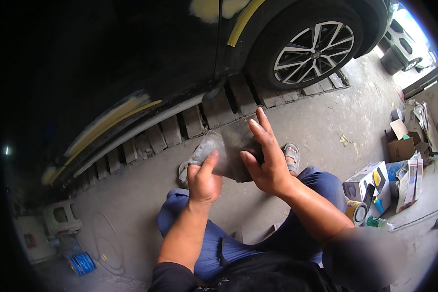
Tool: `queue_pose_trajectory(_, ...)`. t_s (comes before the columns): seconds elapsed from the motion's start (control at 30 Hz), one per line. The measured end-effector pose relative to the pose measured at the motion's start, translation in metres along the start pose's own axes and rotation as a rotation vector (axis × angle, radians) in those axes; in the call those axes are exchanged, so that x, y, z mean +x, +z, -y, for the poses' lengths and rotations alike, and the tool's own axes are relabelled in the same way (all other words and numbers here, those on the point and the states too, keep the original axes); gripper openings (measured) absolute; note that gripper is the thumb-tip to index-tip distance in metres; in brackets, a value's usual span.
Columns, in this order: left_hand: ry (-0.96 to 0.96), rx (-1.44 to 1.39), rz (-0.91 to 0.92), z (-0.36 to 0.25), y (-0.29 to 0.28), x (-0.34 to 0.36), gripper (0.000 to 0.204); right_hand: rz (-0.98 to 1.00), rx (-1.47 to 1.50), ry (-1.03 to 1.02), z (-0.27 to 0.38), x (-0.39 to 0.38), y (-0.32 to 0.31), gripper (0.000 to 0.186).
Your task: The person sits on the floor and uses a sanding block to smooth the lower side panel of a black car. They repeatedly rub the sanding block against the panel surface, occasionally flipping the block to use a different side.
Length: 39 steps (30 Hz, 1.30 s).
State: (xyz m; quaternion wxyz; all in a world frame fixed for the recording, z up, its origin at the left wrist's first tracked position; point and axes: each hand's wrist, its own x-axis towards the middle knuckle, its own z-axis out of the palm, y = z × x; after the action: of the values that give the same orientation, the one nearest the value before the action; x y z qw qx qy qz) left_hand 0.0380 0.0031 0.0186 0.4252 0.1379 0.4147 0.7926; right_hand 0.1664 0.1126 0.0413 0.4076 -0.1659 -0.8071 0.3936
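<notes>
My left hand [205, 181] pinches a light grey, smeared flat piece [205, 146], thumb on top. My right hand [270, 163] grips a dark grey flat square piece [236, 138], thumb on its face and fingers at its far side. The two pieces meet or overlap between my hands, above the concrete floor. Beyond them is the side of a black car [121, 58], with yellow tape [113, 128] and pale patches low on the bodywork and more tape near the wheel arch.
A wheel [314, 51] stands on slatted boards [170, 129]. My sandaled foot [291, 158] and bent legs are below my hands. Boxes [401, 146], cans [356, 213] and papers lie at right. A hose [112, 238] and blue container [82, 263] are at lower left.
</notes>
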Motion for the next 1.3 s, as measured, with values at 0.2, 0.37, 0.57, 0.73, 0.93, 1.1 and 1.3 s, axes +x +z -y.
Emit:
queue_pose_trajectory(0.2,0.022,0.048,0.023,0.000,0.004,-0.002,0.041,0.057,0.004,-0.017,-0.002,-0.003,0.003,0.061)
queue_pose_trajectory(0.37,0.122,0.197,0.057,0.001,0.005,-0.005,0.038,0.036,-0.056,-0.078,0.000,-0.004,0.006,0.056)
queue_pose_trajectory(0.57,0.264,0.572,0.072,-0.001,0.011,-0.009,0.034,-0.026,-0.067,-0.094,0.002,-0.007,0.010,0.058)
queue_pose_trajectory(0.73,0.335,0.713,0.073,0.005,0.006,-0.009,0.031,-0.043,-0.020,-0.089,0.004,-0.001,0.010,0.056)
queue_pose_trajectory(0.93,0.344,0.700,0.059,0.004,0.006,-0.012,0.033,-0.003,0.006,-0.036,0.005,-0.003,0.005,0.056)
queue_pose_trajectory(1.1,0.419,0.802,0.063,0.003,0.006,-0.011,0.035,-0.001,-0.036,-0.074,0.000,-0.011,0.011,0.058)
queue_pose_trajectory(1.3,0.549,0.978,0.090,0.006,0.003,-0.009,0.032,-0.055,-0.026,-0.159,0.006,0.000,0.010,0.055)
